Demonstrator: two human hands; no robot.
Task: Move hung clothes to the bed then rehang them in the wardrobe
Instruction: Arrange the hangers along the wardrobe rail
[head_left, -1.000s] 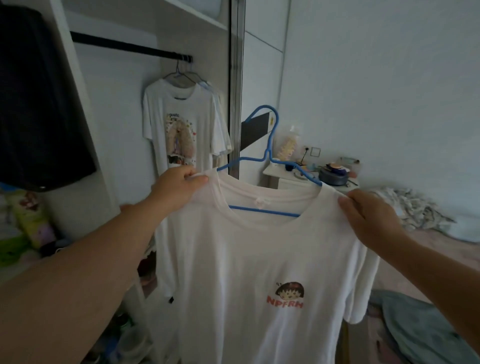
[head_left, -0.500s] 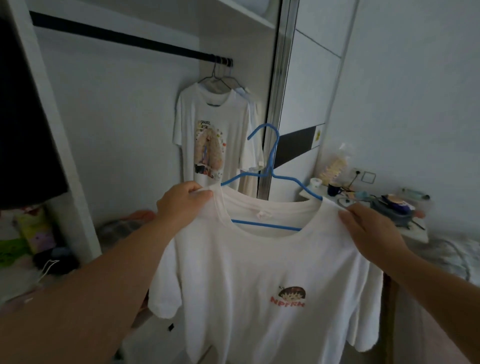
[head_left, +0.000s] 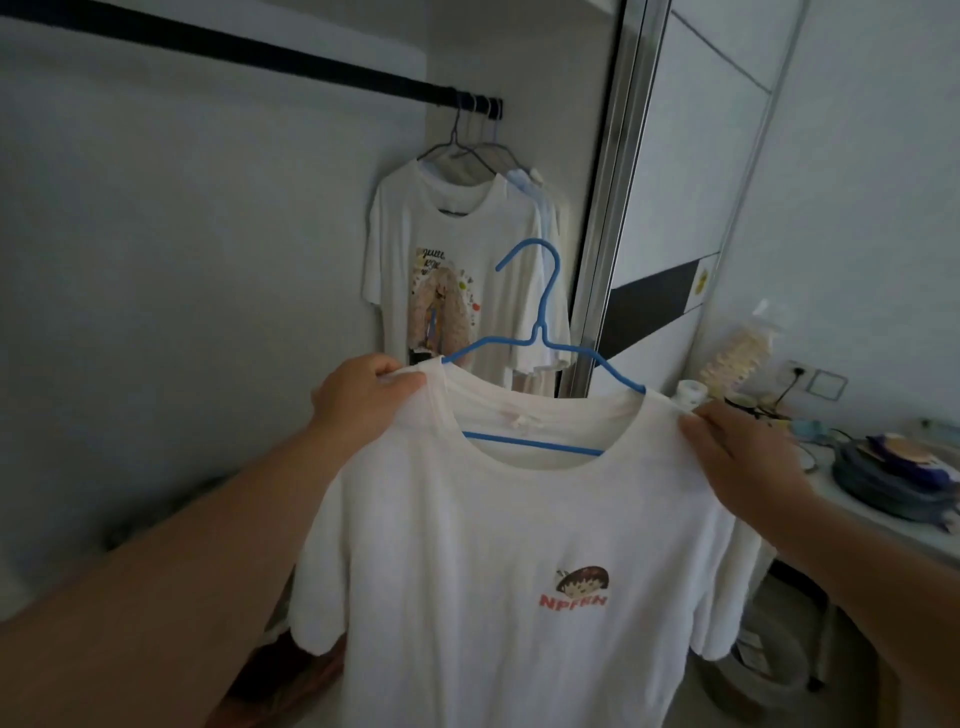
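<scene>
With left hand (head_left: 363, 400) and right hand (head_left: 737, 457) pinching the white T-shirt (head_left: 493, 545) shoulders, lift blue hanger (head_left: 540, 332) hook onto the rail (head_left: 260, 57), left of the hung shirts (head_left: 441, 270).

White T-shirt (head_left: 493, 545) upright on blue hanger (head_left: 540, 332)

My fingers pinch soft, matt white cloth, the T-shirt (head_left: 498, 545); its hanger (head_left: 537, 332) looks smooth blue plastic. The wardrobe rail (head_left: 249, 57) is matt black, the door frame (head_left: 610, 208) shiny metal.
</scene>
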